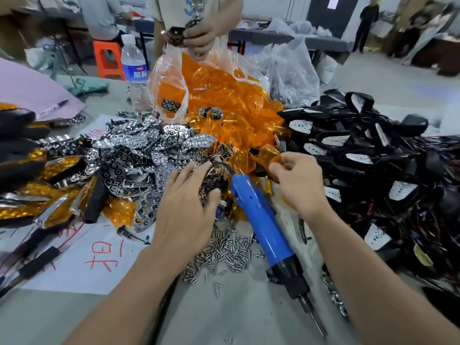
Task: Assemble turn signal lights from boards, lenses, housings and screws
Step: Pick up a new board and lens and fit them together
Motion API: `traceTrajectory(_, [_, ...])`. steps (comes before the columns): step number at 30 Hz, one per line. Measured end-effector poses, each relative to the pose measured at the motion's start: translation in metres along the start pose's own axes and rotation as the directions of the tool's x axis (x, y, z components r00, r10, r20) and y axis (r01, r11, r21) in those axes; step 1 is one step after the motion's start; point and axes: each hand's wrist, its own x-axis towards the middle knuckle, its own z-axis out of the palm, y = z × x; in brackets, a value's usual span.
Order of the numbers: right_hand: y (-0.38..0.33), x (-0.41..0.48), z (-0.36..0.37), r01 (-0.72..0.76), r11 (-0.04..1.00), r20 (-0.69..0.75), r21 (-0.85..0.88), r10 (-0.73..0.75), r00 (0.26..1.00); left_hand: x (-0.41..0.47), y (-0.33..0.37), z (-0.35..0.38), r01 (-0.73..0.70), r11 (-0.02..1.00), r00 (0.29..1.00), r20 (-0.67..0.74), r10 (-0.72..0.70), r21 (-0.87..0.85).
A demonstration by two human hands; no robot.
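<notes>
Now my right hand (298,185) pinches one orange lens (277,161) between thumb and fingers. It is just at the near edge of the big orange lens pile (224,103), which spills out of a clear bag (171,70). My left hand (186,202) is spread out flat, fingertips on the shiny reflector plates (139,150), thumb beside a black part with round holes (210,188). Between my hands lies a blue electric screwdriver (261,220), its tip pointing at me. Little silver screws (224,247) sit in a heap next to it. Black housings (361,158) with wires are piled on the right. Finished lights (37,170) lie far left, and a water bottle (135,73) stands behind the plates
</notes>
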Motion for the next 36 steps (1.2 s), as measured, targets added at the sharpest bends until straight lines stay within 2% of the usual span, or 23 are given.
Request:
traceTrajectory(2, [-0.021,-0.008,-0.002,0.042,0.982,0.076,0.182,-0.057,0.996,0.006,0.003,-0.012,0.053,0.994,0.998,-0.009,-0.054,-0.097])
traceTrajectory(3, [-0.031,-0.015,0.0,0.08,0.97,0.151,0.229,-0.117,0.982,0.01,0.007,-0.017,0.119,0.969,0.993,0.0,-0.121,-0.216])
traceTrajectory(4, [-0.042,-0.023,0.004,0.13,0.962,0.216,0.238,-0.183,0.959,0.014,0.009,-0.022,0.222,0.899,0.974,0.046,-0.221,-0.378])
traceTrajectory(6, [-0.057,-0.034,0.015,0.281,0.945,0.271,0.167,-0.318,0.909,0.022,0.012,-0.029,0.503,0.586,0.862,0.314,-0.399,-0.636])
traceTrajectory(7, [-0.062,-0.038,0.022,0.374,0.921,0.279,0.11,-0.39,0.877,0.024,0.011,-0.034,0.613,0.416,0.787,0.466,-0.405,-0.672])
traceTrajectory(8, [-0.066,-0.041,0.029,0.446,0.894,0.299,0.052,-0.44,0.847,0.026,0.009,-0.039,0.678,0.303,0.732,0.573,-0.369,-0.67])
traceTrajectory(9, [-0.068,-0.044,0.035,0.478,0.878,0.325,0.02,-0.458,0.827,0.027,0.006,-0.042,0.706,0.262,0.707,0.631,-0.32,-0.658])
traceTrajectory(11, [-0.069,-0.052,0.047,0.429,0.902,0.317,0.052,-0.423,0.849,0.031,-0.001,-0.048,0.702,0.283,0.712,0.63,-0.309,-0.654])
traceTrajectory(13, [-0.067,-0.062,0.053,0.287,0.941,0.223,0.18,-0.323,0.92,0.035,-0.007,-0.048,0.671,0.341,0.736,0.54,-0.407,-0.658])
traceTrajectory(15, [-0.062,-0.074,0.057,0.192,0.957,0.152,0.216,-0.227,0.962,0.036,-0.01,-0.048,0.649,0.386,0.743,0.438,-0.507,-0.655])
traceTrajectory(16, [-0.058,-0.078,0.058,0.179,0.973,0.147,0.146,-0.2,0.969,0.036,-0.012,-0.047,0.644,0.392,0.739,0.401,-0.542,-0.657])
traceTrajectory(17, [-0.054,-0.081,0.06,0.191,0.982,0.179,0.003,-0.188,0.966,0.037,-0.014,-0.046,0.644,0.387,0.732,0.384,-0.563,-0.66])
traceTrajectory(19, [-0.049,-0.087,0.063,0.264,0.892,0.266,-0.368,-0.171,0.949,0.037,-0.017,-0.046,0.651,0.361,0.715,0.38,-0.586,-0.667])
traceTrajectory(20, [-0.049,-0.089,0.065,0.286,0.839,0.287,-0.463,-0.164,0.944,0.038,-0.019,-0.046,0.658,0.351,0.705,0.382,-0.597,-0.666])
traceTrajectory(22, [-0.052,-0.091,0.066,0.296,0.814,0.312,-0.5,-0.15,0.938,0.038,-0.023,-0.048,0.665,0.325,0.693,0.393,-0.605,-0.672])
traceTrajectory(25, [-0.056,-0.092,0.068,0.279,0.825,0.268,-0.492,-0.161,0.95,0.037,-0.028,-0.052,0.66,0.293,0.702,0.427,-0.571,-0.692])
traceTrajectory(28, [-0.051,-0.093,0.067,0.254,0.874,0.205,-0.415,-0.182,0.962,0.036,-0.032,-0.054,0.657,0.255,0.704,0.456,-0.544,-0.709])
traceTrajectory(30, [-0.048,-0.095,0.064,0.214,0.931,0.183,-0.295,-0.165,0.969,0.036,-0.034,-0.053,0.655,0.212,0.709,0.491,-0.507,-0.726])
traceTrajectory(33, [-0.047,-0.098,0.058,0.099,0.995,0.093,0.022,-0.101,0.991,0.036,-0.036,-0.049,0.655,0.138,0.702,0.53,-0.475,-0.743])
traceTrajectory(36, [-0.048,-0.096,0.053,0.002,0.949,0.081,0.315,-0.029,0.996,0.035,-0.038,-0.044,0.645,0.135,0.715,0.532,-0.453,-0.752])
